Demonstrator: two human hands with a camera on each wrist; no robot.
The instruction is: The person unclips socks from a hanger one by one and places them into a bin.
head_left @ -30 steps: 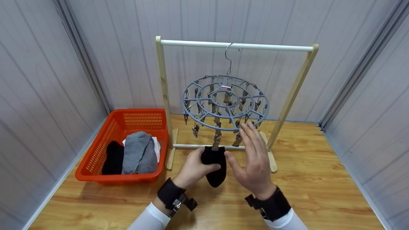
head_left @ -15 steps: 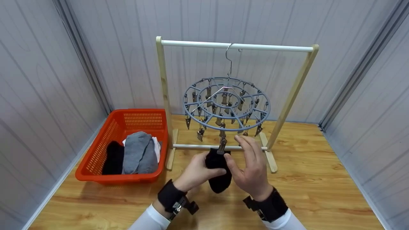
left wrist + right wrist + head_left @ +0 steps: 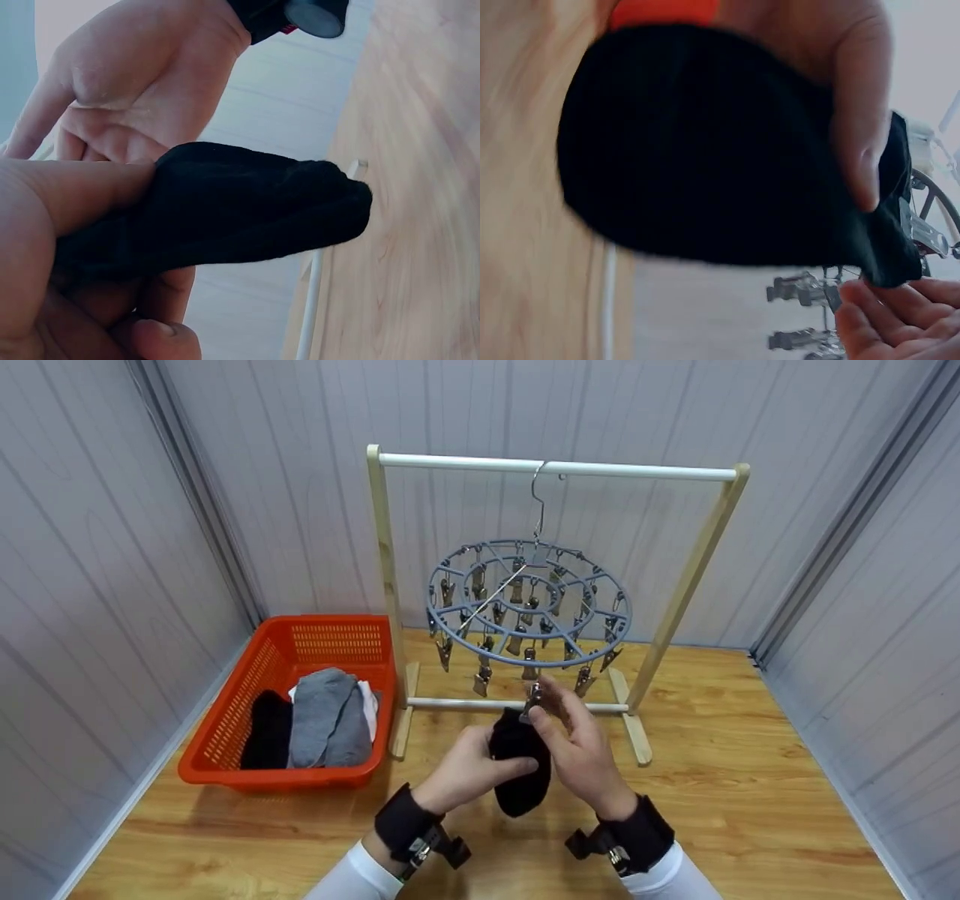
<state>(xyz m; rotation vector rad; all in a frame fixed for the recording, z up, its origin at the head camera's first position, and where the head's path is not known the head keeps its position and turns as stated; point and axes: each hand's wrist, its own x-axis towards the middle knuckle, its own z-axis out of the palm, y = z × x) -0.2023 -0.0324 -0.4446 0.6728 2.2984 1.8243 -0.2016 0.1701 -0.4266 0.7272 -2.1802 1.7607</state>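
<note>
A black sock (image 3: 523, 784) hangs toe down in front of the round clip hanger (image 3: 556, 664). My left hand (image 3: 465, 769) grips its left side, with the thumb across the front; the right wrist view shows that thumb pressing on the sock (image 3: 705, 150). A metal clip (image 3: 533, 697) sits at the sock's upper edge. Around this clip my right hand (image 3: 589, 754) has bent fingers, its thumb at the clip's lower end. In the left wrist view the sock (image 3: 247, 202) partly covers the right fingers, so their exact contact is hidden.
The hanger hangs by a hook from the white top bar (image 3: 637, 470) of a wooden-legged rack (image 3: 387, 585). Several other metal clips dangle from its rings. To the left, an orange basket (image 3: 285, 780) holds grey cloth (image 3: 330, 720), a black piece (image 3: 266, 731) and something white.
The hanger's disc has turned, and the sock with its clip has shifted slightly right. My right fingers have moved from spread beside the sock to bent around the clip. My left hand keeps its grip.
</note>
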